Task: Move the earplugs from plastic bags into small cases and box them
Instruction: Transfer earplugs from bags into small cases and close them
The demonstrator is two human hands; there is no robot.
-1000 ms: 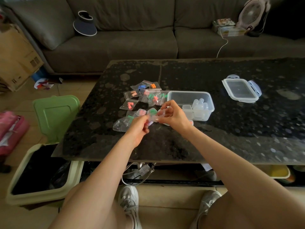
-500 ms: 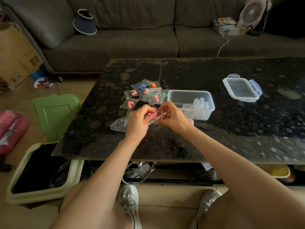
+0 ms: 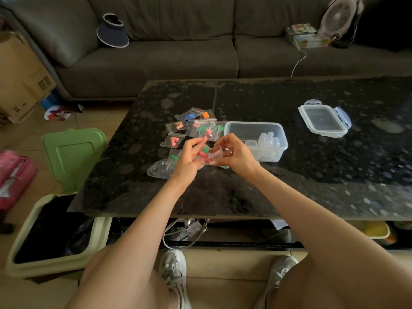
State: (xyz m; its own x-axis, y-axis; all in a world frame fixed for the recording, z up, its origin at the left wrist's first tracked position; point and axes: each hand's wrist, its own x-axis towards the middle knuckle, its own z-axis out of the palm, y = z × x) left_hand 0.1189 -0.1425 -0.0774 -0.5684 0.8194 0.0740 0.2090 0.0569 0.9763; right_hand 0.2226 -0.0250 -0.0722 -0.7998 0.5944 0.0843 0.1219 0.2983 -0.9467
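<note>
Bin (image 3: pixel 53 263), green lid raised: on the floor, left of the worktop (image 3: pixel 312 175).
Empty crumpled bag (image 3: pixel 159 171): worktop, near left.
Bagged earplugs (image 3: pixel 196 128): loose cluster just beyond the hands.
Left hand (image 3: pixel 189 158): fingers curled round red earplugs (image 3: pixel 203 155).
Right hand (image 3: pixel 237 156): pinching small clear bag (image 3: pixel 216 152), close against the left hand.
Clear box (image 3: pixel 252 123): small cases (image 3: pixel 268 141) inside.
Lid (image 3: pixel 324 120): far right, well apart.

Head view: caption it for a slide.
Left hand and right hand hold a small bag of red earplugs beside the open clear box.
</note>
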